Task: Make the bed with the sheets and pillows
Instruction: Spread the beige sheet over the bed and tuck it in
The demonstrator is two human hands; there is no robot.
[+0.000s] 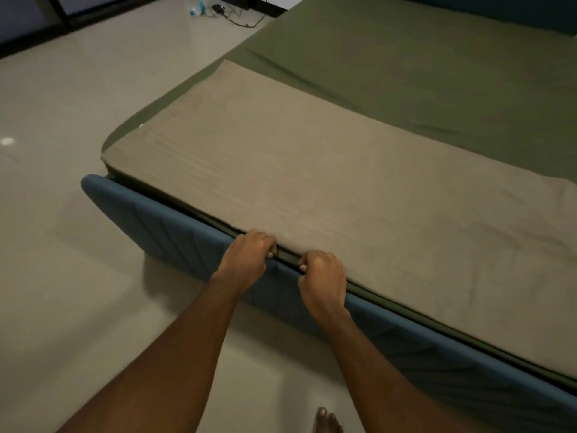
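The blue bed frame hugs the mattress edge, leaving only a narrow gap, while bare floor lies open beside it.

We can read no text, label, brand, number or sign anywhere; the blanket and the sheet show us only plain cloth; the small teal and white object on the far floor is too blurred for us to make out any lettering.
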